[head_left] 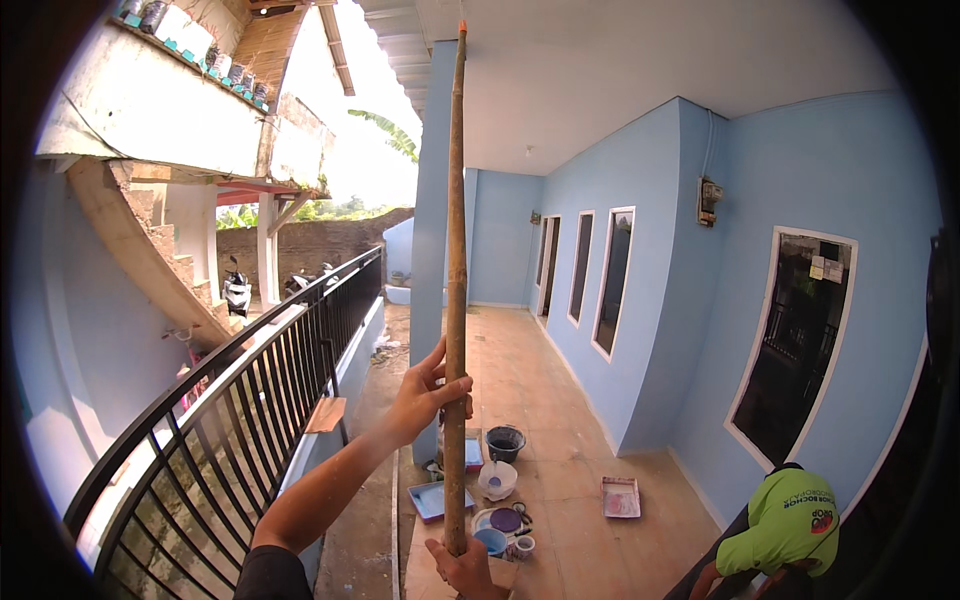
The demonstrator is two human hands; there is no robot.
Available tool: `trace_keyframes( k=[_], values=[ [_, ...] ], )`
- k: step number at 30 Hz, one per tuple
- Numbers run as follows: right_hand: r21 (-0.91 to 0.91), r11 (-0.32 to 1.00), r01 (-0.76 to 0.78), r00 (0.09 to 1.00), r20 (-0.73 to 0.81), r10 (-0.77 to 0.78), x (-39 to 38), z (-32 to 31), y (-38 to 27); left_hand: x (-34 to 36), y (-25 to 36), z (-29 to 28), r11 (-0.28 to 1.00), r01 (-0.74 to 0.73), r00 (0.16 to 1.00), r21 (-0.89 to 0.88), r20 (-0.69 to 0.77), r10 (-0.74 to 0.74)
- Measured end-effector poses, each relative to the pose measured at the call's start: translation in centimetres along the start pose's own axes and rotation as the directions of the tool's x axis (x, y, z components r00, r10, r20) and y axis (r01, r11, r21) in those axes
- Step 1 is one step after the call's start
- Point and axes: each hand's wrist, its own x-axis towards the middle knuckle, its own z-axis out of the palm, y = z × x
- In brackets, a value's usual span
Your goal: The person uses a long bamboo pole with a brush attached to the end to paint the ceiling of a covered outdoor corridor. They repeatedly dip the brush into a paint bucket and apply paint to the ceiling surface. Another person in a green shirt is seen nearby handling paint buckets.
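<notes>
A long bamboo pole [456,240] stands upright in front of me, its orange-tipped top [462,28] up near the white ceiling at the edge of the roof. My left hand [425,395] grips it around the middle, arm reaching from the lower left. Lower down, my right hand [462,566] is closed around the same pole. On the tiles beyond the pole sit a dark bucket [506,450], a white tub [497,481], a blue-filled tray [428,502], several small containers [505,520] and, farther right, a pale paint tray [620,497].
A black railing [240,385] runs along my left beside a blue pillar [428,200]. The tiled walkway [510,360] leads back along a blue wall [652,280] with windows and a door. A co-worker in a green shirt [785,515] bends over at the lower right. Scooters [237,285] stand beyond the railing.
</notes>
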Motion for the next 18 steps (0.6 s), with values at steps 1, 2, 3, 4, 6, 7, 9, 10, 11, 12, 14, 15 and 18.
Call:
trace_keyframes(
  k=[1, 2, 3, 4, 6, 7, 9, 10, 11, 12, 14, 15, 18],
  values=[
    [0.219, 0.967, -0.129, 0.989, -0.049, 0.143, -3.3, -0.9, 1.9, -2.8, -0.3, 2.4, 1.000, -0.011, 0.999, -0.014, 0.035, 0.012],
    [0.431, 0.871, -0.234, 0.956, -0.062, 0.287, -6.1, -2.0, 3.6, -5.6, -0.4, 4.7, 0.999, -0.011, 0.996, -0.030, 0.088, 0.014],
    [0.106, 0.991, -0.085, 0.984, -0.145, 0.100, -9.9, -3.9, 5.4, -8.2, -0.6, 7.1, 0.999, 0.041, 0.996, 0.007, 0.082, -0.041],
    [-0.230, 0.971, 0.065, 0.980, -0.167, -0.106, -13.4, -5.7, 7.1, -10.5, -0.6, 9.4, 0.999, 0.038, 0.993, -0.002, 0.115, -0.037],
    [-0.297, 0.955, -0.003, 0.992, -0.118, -0.033, -17.2, -7.1, 10.3, -13.5, -0.2, 13.2, 0.997, 0.065, 0.988, -0.031, 0.142, -0.060],
    [-0.259, 0.966, 0.014, 0.991, -0.123, -0.047, -19.1, -8.0, 11.6, -14.6, 0.1, 14.6, 0.993, 0.116, 0.984, -0.030, 0.140, -0.111],
    [-0.194, 0.980, 0.049, 0.990, -0.124, -0.074, -23.9, -9.7, 13.4, -15.3, 0.8, 16.8, 0.991, 0.080, 0.988, -0.104, 0.141, -0.065],
    [-0.172, 0.984, 0.046, 0.987, -0.141, -0.071, -25.5, -10.3, 14.2, -15.1, 1.2, 17.6, 0.992, 0.078, 0.986, -0.100, 0.153, -0.062],
    [-0.149, 0.988, 0.048, 0.985, -0.157, -0.072, -26.9, -10.8, 15.0, -14.9, 1.5, 18.4, 0.993, 0.072, 0.985, -0.094, 0.164, -0.056],
    [-0.130, 0.990, 0.050, 0.982, -0.173, -0.072, -28.1, -11.2, 15.8, -14.8, 1.7, 19.2, 0.991, 0.086, 0.984, -0.099, 0.162, -0.069],
    [-0.221, 0.968, 0.123, 0.935, -0.300, -0.187, -28.5, -10.9, 16.7, -14.0, 2.1, 20.6, 0.990, 0.094, 0.979, -0.105, 0.190, -0.073],
    [-0.270, 0.951, 0.149, 0.901, -0.360, -0.243, -28.3, -10.6, 16.6, -13.6, 2.1, 21.2, 0.988, 0.104, 0.976, -0.111, 0.201, -0.080],
    [-0.240, 0.967, 0.083, 0.868, -0.459, -0.188, -28.2, -10.2, 13.9, -11.5, 2.2, 22.8, 0.980, 0.106, 0.972, -0.167, 0.227, -0.067]
  ],
)
